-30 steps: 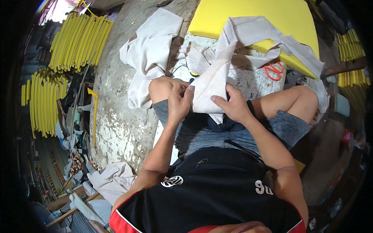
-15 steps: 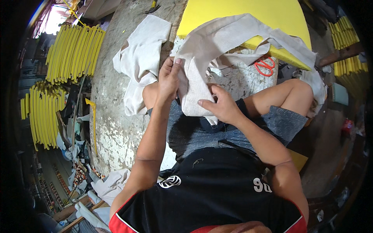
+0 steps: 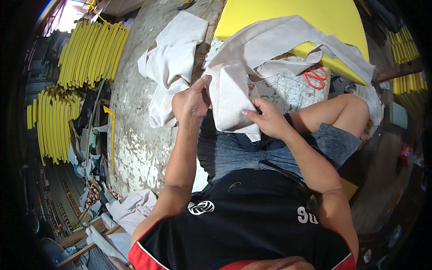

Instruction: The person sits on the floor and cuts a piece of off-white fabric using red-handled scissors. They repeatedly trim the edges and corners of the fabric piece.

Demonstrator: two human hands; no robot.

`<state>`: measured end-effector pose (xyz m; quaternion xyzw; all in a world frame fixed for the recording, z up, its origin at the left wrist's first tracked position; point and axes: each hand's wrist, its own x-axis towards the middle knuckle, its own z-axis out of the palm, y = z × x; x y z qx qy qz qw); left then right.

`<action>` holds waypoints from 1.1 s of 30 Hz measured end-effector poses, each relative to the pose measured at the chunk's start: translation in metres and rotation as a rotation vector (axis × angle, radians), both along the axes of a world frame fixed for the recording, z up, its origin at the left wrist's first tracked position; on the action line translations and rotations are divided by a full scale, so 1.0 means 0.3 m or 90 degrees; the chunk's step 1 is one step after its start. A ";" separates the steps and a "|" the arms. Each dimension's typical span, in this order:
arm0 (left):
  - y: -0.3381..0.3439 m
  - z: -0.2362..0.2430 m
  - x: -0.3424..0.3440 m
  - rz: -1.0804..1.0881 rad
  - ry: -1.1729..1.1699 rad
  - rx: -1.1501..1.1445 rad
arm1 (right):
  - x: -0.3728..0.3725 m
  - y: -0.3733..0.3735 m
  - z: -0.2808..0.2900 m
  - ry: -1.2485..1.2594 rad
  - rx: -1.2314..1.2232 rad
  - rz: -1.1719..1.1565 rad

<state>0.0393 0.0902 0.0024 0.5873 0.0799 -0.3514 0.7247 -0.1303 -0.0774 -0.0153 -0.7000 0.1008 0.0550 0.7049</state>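
Note:
A long off-white fabric piece (image 3: 231, 96) hangs between my hands above my lap, its far part arching right in a strip over a yellow foam slab (image 3: 306, 22). At its left edge is my left hand (image 3: 194, 100), thumb pointing up along the cloth and fingers partly hidden behind it. Lower on the right side, my right hand (image 3: 268, 119) pinches the fabric, thumb on top. The cloth between them is folded into a corner. Another off-white cloth (image 3: 173, 54) lies crumpled to the left of my left hand.
Red-handled scissors (image 3: 315, 78) lie on the worn work surface (image 3: 130, 103), beyond my bent knee. A yellow angled strip (image 3: 110, 135) sits along its left edge. Stacks of yellow bars (image 3: 92, 54) stand at the left. Crumpled cloth (image 3: 132, 209) lies at the lower left.
My left hand has turned, its palm now showing more and its thumb up at the cloth's edge. The fabric has swung and refolded between my hands. The whole view has shifted slightly.

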 end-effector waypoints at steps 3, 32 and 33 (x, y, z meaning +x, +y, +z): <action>0.073 -0.068 0.003 0.037 0.060 -0.145 | 0.011 0.007 -0.025 -0.078 0.097 -0.062; 0.105 -0.021 -0.248 -0.132 -0.068 -0.231 | 0.023 0.024 -0.053 -0.102 0.237 -0.131; 0.098 -0.024 -0.271 -0.121 -0.073 -0.208 | 0.023 0.026 -0.046 -0.109 0.246 -0.148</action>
